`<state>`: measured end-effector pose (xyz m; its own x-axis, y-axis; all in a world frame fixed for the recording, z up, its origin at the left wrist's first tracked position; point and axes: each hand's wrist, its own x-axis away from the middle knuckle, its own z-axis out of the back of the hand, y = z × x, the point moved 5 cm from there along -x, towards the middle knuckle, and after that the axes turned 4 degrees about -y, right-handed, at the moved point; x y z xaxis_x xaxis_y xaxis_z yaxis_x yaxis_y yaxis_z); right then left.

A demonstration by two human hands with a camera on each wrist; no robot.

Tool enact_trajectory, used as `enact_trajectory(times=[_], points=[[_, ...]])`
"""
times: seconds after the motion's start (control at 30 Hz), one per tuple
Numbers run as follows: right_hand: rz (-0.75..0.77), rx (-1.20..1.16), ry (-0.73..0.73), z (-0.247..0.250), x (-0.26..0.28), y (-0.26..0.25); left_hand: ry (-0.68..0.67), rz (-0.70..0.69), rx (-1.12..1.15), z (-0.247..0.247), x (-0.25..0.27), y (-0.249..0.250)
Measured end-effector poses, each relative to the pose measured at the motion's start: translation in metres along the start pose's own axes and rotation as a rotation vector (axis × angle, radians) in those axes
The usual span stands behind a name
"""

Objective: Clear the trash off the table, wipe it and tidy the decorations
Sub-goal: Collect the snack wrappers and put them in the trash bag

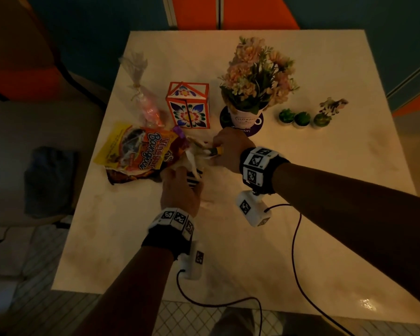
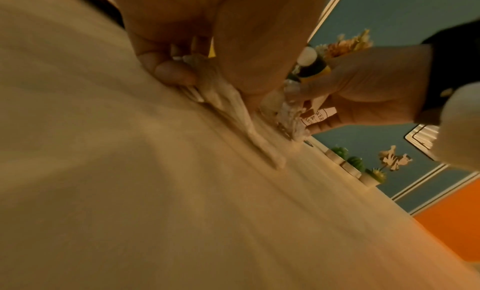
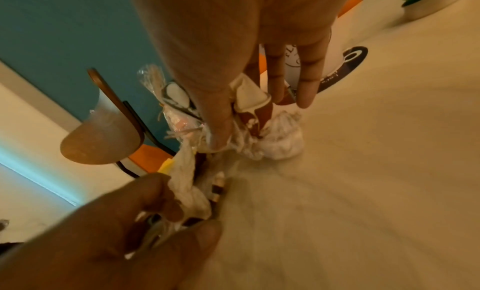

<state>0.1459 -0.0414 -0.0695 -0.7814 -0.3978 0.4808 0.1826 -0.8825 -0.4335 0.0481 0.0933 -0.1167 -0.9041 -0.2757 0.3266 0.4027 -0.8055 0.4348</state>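
On the pale table (image 1: pixel 252 238), my left hand (image 1: pixel 177 180) grips a twisted white tissue (image 1: pixel 193 157) and a black-striped wrapper (image 1: pixel 195 177). Its fingers (image 2: pixel 171 71) curl round the tissue (image 2: pixel 226 97). My right hand (image 1: pixel 222 149) pinches a small yellow-and-black wrapper (image 1: pixel 216 150) just beyond. In the right wrist view its thumb and fingers hold a brown-and-white wrapper (image 3: pixel 249 101) over a crumpled tissue wad (image 3: pixel 280 144). A yellow-and-orange snack bag (image 1: pixel 136 149) lies left of both hands, partly under the trash.
A cellophane candy bag (image 1: pixel 148 107) and a flowered paper box (image 1: pixel 188 106) stand behind the trash. The flower pot (image 1: pixel 246 117) sits on a dark coaster (image 1: pixel 224 117), close to my right hand. Three small cactus pots (image 1: pixel 302 118) and a figurine (image 1: pixel 332 105) are at the right. A chair (image 1: pixel 22 69) stands beyond the table's left edge.
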Motion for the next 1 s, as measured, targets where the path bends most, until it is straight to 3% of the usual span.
enact_trajectory(times=[0.2, 0.33, 0.43, 0.73, 0.87, 1.0], points=[[0.007, -0.112, 0.029, 0.018, 0.018, 0.007, -0.037, -0.072, -0.213, -0.003, -0.001, 0.012], [-0.017, -0.318, 0.059, 0.027, 0.032, 0.021, -0.065, -0.064, -0.253, 0.0, -0.001, 0.016], [0.0, -0.338, 0.09, 0.033, 0.044, 0.027, -0.096, -0.028, -0.249, 0.002, -0.001, 0.014], [-0.069, -0.533, 0.112, 0.05, 0.082, 0.063, -0.105, -0.015, -0.066, 0.011, 0.005, 0.011], [-0.081, -0.579, 0.134, 0.058, 0.104, 0.089, -0.17, 0.029, 0.252, 0.007, 0.009, 0.024], [-0.161, -0.735, 0.232, 0.071, 0.127, 0.126, -0.208, -0.107, 0.193, 0.001, 0.01, 0.071]])
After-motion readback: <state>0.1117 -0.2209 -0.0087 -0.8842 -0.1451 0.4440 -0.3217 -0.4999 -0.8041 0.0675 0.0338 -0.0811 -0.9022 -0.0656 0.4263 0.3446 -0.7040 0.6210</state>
